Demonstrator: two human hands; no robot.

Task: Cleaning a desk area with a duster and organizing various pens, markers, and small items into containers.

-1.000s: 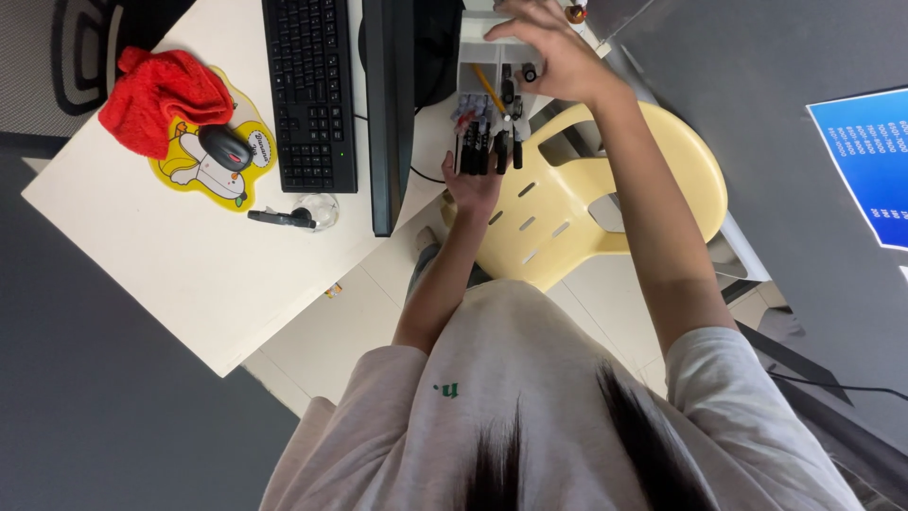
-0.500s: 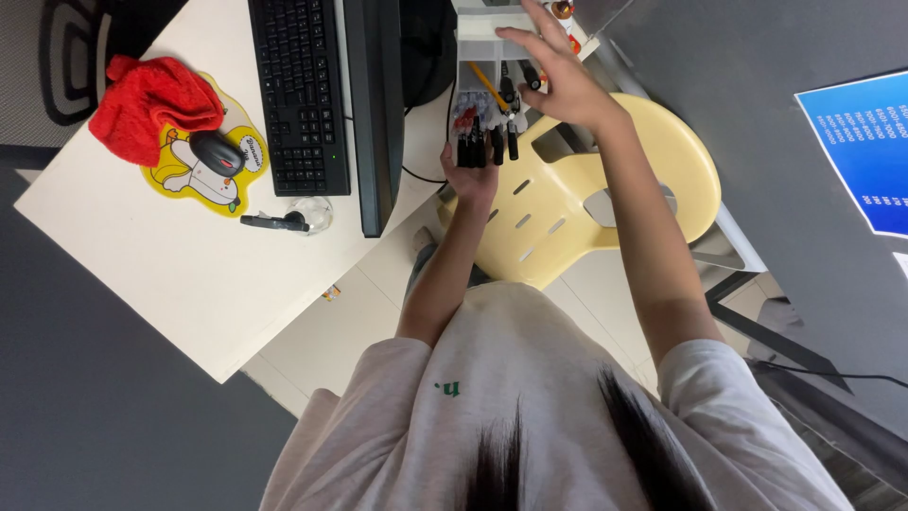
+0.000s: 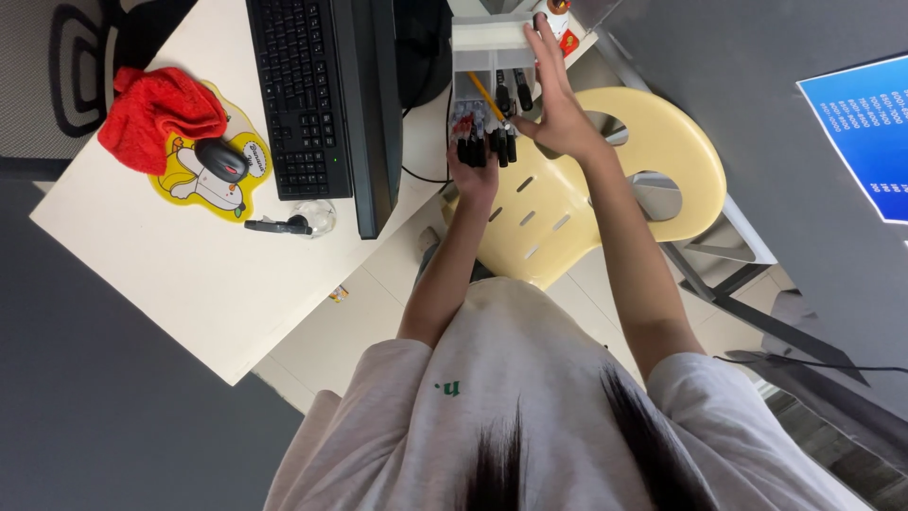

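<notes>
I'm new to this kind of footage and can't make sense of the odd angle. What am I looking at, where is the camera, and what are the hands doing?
There is no machine here: a person works with two bare hands, and the one camera sits on the person's head, looking straight down. The dark hair and pale shirt at the bottom are theirs.

The left hand grips a bunch of dark pens. The right hand rests open against a white pen holder, which has more pens and a yellow pencil in it.

Below the arms stands a cream plastic chair. On the pale desk lie a black keyboard, a monitor seen from above, a mouse on a yellow mouse pad and a red cloth.
</notes>
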